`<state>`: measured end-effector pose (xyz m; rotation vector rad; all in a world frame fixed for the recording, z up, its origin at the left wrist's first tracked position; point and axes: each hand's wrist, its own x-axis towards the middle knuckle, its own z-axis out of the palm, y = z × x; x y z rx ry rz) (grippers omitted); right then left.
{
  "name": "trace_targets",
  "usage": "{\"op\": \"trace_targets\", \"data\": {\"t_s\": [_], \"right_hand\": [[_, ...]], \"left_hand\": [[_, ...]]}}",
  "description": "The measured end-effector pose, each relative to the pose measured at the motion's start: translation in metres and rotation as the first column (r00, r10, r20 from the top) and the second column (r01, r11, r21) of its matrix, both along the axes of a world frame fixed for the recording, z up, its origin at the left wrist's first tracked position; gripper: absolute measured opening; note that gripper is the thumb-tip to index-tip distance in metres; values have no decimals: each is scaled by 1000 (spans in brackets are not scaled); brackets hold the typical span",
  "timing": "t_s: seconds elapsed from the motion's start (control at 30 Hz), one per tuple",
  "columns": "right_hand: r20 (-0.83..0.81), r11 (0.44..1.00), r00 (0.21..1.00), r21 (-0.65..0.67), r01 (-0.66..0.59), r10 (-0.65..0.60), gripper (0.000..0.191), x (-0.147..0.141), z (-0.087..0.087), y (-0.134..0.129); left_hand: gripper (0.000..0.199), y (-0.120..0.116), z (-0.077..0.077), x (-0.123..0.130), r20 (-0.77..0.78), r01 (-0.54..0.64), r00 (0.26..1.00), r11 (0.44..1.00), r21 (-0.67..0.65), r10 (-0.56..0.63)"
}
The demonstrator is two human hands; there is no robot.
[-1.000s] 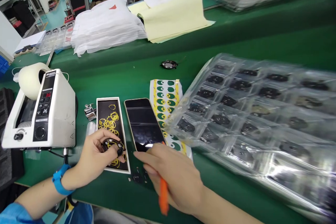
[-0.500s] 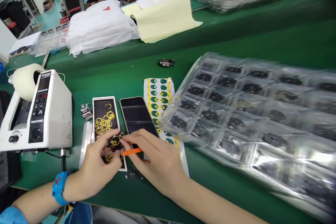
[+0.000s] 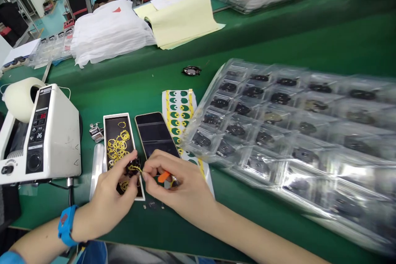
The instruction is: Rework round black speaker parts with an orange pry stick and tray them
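Note:
My left hand (image 3: 109,192) grips a small black round watch case (image 3: 131,168) between thumb and fingers, over the tray. With thumb and forefinger, my right hand (image 3: 176,181) pinches the end of a thin yellow ring-shaped piece (image 3: 136,168), which stretches from the case. An orange-tipped tool (image 3: 163,176) is tucked in the same hand; the rest of it is mostly hidden by the fingers. Beneath the left hand is a white-edged tray (image 3: 105,140) with many loose yellow rings (image 3: 119,146).
A phone (image 3: 156,134) and a sticker sheet (image 3: 179,111) lie beside the tray. Clear pocket trays of black parts (image 3: 281,98) fill the right. A tape dispenser (image 3: 58,132) and a metal counter (image 3: 96,132) stand left. Another black case (image 3: 191,70) lies farther back.
The yellow piece, flat in the case before, is now lifted and drawn toward my right fingers. The orange tool has shifted back from the case into my right hand. The view has moved slightly.

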<state>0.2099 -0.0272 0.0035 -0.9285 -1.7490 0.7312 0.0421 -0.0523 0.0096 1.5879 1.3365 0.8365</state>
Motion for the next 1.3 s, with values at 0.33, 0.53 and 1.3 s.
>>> {"op": "trace_targets", "data": {"t_s": [0.33,0.53,1.3], "right_hand": [[35,988,989,-68,-141,143,19,8,-1,-2],[269,988,950,-39,-151,156,19,7,-17,-2],[800,606,223,209,767,-558,20,232,18,3]], "left_hand": [[31,31,9,-4,473,-251,832,957,-147,291],[29,33,10,-6,516,-298,802,950,-90,301],[48,32,4,-16,464,-303,823,944,-126,327]]}}
